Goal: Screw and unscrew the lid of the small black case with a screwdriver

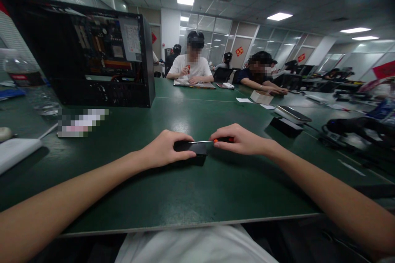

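The left hand (168,146) lies over a small, black, rectangular box (199,149) on the dark green, smooth tabletop (240,191). Its fingers grasp the box from the left: the thumb runs along the near side, the index finger reaches along the far side, and the box sits in the gap between them. The box's right end sticks out past both fingertips, while its left part is partly covered by the hand; the other fingers of this hand are hidden.

The right hand (242,139), just beyond the box's right end, grips a slim hand tool with an orange-and-black handle and a thin, straight, silvery metal shaft (203,142). Thumb and index finger pinch the handle near its orange front end, and the shaft points left, lying nearly level across the top of the box. Its tip is close to the left index fingertip; whether it touches the box cannot be told.

Farther left stands a large, black, open-sided metal computer case (146,59), well apart from the hands. To the right, a second black, rectangular box (286,127) lies near a flat, silver-edged device (293,114).
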`<state>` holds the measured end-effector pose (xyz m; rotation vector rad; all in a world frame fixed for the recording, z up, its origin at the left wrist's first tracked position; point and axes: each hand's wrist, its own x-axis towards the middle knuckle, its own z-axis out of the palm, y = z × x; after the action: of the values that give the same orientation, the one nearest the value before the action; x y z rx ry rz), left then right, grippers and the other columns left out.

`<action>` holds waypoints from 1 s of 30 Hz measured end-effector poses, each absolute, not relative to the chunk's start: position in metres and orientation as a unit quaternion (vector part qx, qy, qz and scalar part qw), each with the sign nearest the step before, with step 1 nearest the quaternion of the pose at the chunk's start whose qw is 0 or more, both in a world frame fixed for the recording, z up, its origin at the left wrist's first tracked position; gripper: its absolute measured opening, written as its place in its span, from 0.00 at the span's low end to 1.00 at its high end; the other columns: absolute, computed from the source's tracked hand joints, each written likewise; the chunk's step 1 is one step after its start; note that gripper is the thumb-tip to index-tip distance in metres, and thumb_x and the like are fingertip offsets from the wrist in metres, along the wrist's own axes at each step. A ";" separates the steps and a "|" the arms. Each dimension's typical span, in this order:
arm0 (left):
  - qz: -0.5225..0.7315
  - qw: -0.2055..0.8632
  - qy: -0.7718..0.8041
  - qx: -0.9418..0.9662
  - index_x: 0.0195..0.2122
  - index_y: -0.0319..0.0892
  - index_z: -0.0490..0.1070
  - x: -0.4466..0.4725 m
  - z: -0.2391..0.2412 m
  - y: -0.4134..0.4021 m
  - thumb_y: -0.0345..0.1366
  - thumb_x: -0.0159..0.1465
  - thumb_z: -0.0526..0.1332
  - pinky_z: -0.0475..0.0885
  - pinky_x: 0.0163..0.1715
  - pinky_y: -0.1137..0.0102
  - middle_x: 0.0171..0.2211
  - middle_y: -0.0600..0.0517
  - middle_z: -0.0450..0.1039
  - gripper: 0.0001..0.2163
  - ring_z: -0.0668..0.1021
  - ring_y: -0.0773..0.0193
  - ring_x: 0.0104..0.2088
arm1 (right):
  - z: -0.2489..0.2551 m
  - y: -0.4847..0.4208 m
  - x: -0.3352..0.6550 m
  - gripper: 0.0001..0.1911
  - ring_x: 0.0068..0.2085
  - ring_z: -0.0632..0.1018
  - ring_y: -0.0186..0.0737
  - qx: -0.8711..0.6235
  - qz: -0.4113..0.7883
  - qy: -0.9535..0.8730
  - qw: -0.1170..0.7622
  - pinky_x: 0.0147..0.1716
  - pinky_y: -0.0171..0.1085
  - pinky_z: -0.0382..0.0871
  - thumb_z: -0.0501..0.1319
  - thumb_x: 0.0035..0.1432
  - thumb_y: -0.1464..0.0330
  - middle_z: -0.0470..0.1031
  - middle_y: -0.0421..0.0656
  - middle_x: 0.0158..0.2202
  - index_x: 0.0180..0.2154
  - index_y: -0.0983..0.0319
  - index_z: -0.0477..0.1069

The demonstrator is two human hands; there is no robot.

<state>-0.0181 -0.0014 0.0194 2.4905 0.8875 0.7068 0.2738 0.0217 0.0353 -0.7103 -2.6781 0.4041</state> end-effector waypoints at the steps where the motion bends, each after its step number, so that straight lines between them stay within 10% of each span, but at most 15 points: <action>1: 0.250 0.200 0.316 0.893 0.49 0.38 0.79 -0.019 0.020 -0.001 0.46 0.64 0.67 0.72 0.40 0.70 0.41 0.48 0.83 0.18 0.83 0.58 0.39 | 0.036 0.022 0.275 0.17 0.39 0.79 0.36 -0.248 0.140 -0.943 0.172 0.40 0.34 0.69 0.58 0.69 0.60 0.81 0.47 0.41 0.46 0.66 0.77; 30: 0.253 0.209 0.307 0.893 0.49 0.40 0.78 -0.018 0.018 -0.002 0.45 0.64 0.67 0.72 0.41 0.69 0.42 0.48 0.83 0.17 0.83 0.58 0.40 | 0.041 0.024 0.282 0.15 0.33 0.77 0.34 -0.239 0.115 -0.951 0.157 0.34 0.32 0.66 0.58 0.68 0.62 0.81 0.46 0.35 0.42 0.65 0.79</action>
<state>-0.0178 -0.0016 0.0180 2.4843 0.8547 0.7040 0.2820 0.0237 0.0406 -0.6850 -2.7219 0.3287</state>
